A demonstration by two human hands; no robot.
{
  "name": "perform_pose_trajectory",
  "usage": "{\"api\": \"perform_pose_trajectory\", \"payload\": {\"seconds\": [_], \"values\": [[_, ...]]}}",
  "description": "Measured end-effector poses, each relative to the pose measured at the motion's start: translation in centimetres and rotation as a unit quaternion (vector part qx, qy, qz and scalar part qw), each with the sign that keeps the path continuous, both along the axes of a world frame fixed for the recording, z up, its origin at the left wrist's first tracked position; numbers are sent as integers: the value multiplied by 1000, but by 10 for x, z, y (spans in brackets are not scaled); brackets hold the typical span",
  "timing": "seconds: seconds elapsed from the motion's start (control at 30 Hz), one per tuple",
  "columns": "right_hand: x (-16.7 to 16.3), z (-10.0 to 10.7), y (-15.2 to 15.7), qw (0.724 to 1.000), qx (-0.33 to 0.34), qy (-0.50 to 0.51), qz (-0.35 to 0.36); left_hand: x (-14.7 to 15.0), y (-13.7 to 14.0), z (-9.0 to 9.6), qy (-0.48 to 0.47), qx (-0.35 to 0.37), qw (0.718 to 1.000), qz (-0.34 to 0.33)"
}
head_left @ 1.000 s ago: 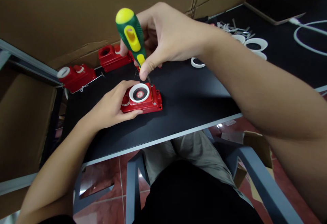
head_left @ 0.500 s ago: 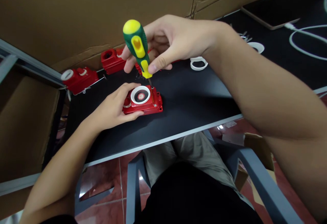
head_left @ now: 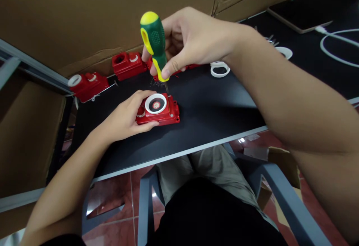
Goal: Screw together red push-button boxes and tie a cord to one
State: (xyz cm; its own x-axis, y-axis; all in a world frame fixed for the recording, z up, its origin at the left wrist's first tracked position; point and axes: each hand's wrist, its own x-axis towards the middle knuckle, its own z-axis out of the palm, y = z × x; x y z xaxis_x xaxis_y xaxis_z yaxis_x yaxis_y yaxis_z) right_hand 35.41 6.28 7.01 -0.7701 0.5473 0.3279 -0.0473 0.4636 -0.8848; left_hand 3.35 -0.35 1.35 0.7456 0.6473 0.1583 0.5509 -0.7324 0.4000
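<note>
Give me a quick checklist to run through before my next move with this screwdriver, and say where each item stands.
1. Left hand bracing the red box: ok, thumb and fingers on opposite sides.
2. Right hand gripping the screwdriver: ok, thumb low on the handle.
3. Red box resting on the black table: ok.
4. Screwdriver tip at the box's far right corner: ok.
5. Tip properly seated there: cannot tell, too small.
6. Near-corner screw fully tight: cannot tell.
</note>
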Motion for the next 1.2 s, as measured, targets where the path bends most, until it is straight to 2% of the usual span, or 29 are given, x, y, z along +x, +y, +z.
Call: {"api": "perform_pose_trajectory", "payload": {"seconds": [0.27,0.43,0.6,0.8,1.2], "values": [[-7,-2,2,999,32,-1,-43,0,-1,0,2,4,1000,-8],[1,-4,5,999,42,18,3,-1,-1,0,-1,29,999,-25],[7,-5,11,996,-1,30,89,0,0,0,2,19,1000,-20],[8,-5,16,992,-21,27,120,0,0,0,1,13,1000,-10],[3,-6,12,996,-46,19,73,0,-1,0,8,4,1000,2]]}}
